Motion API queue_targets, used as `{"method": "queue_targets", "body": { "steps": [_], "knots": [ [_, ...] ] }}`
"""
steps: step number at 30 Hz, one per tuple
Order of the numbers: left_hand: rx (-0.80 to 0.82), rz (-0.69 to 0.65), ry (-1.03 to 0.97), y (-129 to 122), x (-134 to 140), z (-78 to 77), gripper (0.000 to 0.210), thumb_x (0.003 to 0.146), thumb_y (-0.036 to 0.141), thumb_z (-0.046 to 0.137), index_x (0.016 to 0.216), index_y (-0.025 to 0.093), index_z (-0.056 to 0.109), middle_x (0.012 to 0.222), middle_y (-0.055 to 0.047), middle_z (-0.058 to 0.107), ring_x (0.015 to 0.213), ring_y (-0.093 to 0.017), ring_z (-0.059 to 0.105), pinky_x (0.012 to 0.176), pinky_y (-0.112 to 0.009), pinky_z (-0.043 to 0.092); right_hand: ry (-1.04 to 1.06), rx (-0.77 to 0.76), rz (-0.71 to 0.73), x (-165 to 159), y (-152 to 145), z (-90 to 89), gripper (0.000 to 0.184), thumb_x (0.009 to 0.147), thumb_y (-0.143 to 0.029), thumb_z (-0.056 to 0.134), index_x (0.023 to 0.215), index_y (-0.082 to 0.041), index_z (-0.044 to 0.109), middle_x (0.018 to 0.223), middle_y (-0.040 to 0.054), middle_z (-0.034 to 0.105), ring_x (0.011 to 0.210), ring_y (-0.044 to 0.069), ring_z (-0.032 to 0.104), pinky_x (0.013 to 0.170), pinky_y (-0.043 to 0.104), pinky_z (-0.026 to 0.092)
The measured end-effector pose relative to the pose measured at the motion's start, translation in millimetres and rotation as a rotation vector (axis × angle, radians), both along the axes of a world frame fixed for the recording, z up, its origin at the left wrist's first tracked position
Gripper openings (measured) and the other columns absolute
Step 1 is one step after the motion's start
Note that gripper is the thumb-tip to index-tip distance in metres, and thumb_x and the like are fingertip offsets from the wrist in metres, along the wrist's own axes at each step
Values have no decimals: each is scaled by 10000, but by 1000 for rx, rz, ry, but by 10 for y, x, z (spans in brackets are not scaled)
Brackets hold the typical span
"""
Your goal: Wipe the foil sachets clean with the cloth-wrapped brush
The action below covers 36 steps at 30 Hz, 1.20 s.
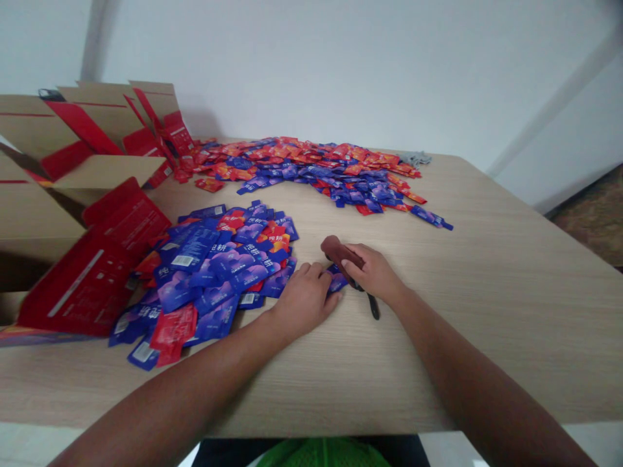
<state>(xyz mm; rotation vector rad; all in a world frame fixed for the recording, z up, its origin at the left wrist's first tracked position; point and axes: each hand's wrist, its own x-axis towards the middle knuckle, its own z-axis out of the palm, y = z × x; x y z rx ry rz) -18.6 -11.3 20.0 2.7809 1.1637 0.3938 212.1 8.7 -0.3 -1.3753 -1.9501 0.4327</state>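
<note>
My right hand (372,269) is wrapped around a brown handheld tool (343,253) with a black lever sticking out below. Under the tool lies a small blue packet (337,277), partly covered. My left hand (307,297) holds this packet's left end near the table, fingers bent and thumb toward the tool; the exact grip is partly hidden. Just left of that hand spreads a heap of blue and red packets (219,259), printed with white lettering and barcodes.
Open red cardboard boxes (92,279) with tan insides stand along the left side. A long pile of red and blue packets (316,165) stretches across the back of the wooden table (487,311). Small grey pieces (415,157) lie at its right end, near the white wall.
</note>
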Motion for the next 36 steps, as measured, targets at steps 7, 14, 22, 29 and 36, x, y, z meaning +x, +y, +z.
{"method": "queue_targets", "body": {
  "steps": [7, 14, 22, 29, 36],
  "knots": [
    [8, 5, 10, -3, -4, -16, 339, 1020, 440, 615, 1188, 167, 726, 1158, -141, 652, 1104, -322, 593, 1018, -489, 510, -31, 4, -58, 70, 39, 2, 376, 967, -303, 605, 1320, -238, 715, 1195, 85, 779, 1071, 288, 718, 948, 430, 559],
    [-13, 8, 9, -6, -1, 14, 349, 1025, 440, 608, 1219, 174, 723, 1165, -140, 653, 1105, -320, 595, 1011, -487, 513, 78, 183, -211, 47, -28, 36, 329, 965, -344, 639, 1260, -232, 733, 1167, 83, 790, 1041, 282, 736, 953, 434, 572],
    [-17, 17, -17, -8, -4, -6, 310, 1006, 426, 638, 1160, 171, 726, 1160, -142, 663, 1109, -324, 598, 1022, -502, 514, 43, 102, 51, -137, -135, 58, 356, 966, -295, 652, 1317, -262, 698, 1229, 78, 774, 1116, 290, 714, 1003, 463, 566],
    [-20, 18, -29, -4, -4, -13, 294, 996, 415, 652, 1148, 172, 720, 1171, -140, 663, 1120, -324, 596, 1034, -503, 509, -50, 31, 109, -166, -101, 24, 392, 957, -260, 659, 1348, -252, 686, 1230, 87, 770, 1103, 291, 697, 987, 466, 550],
    [-24, 5, -23, 1, -5, 2, 301, 1007, 409, 636, 1169, 168, 716, 1183, -141, 665, 1123, -321, 596, 1042, -501, 504, -63, 44, 109, -159, -95, 14, 403, 967, -264, 652, 1368, -240, 674, 1263, 96, 761, 1142, 295, 687, 1008, 465, 536]
  ]
}}
